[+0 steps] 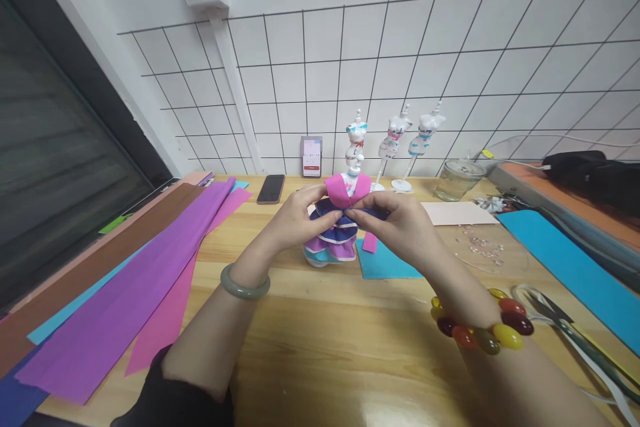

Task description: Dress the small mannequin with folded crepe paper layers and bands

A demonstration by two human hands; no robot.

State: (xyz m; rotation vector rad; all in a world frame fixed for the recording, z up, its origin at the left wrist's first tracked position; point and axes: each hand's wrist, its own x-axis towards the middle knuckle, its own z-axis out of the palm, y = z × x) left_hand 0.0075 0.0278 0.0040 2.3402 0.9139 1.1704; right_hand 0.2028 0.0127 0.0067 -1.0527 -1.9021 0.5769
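Note:
A small mannequin in a doll dress [341, 235] stands on the table in front of me. Its ruffled skirt has navy, purple and light blue layers with white edging, and a pink top piece [343, 195] wraps the chest. My left hand [305, 217] is closed, thumb and fingers pinching the dress at the waist from the left. From the right, my right hand [393, 220] pinches the same spot, the two thumb tips almost meeting. Dark blue material shows by the right fingers; the exact pinched edge is hidden.
Behind stand several bare mannequins [356, 140], a propped phone [312, 159] and a glass jar [459, 180]. Another phone [271, 189] lies left of them. Coloured sheets [125, 287] spread at left. Blue felt [390, 263], small beads [483, 247] and scissors [565, 320] lie at right.

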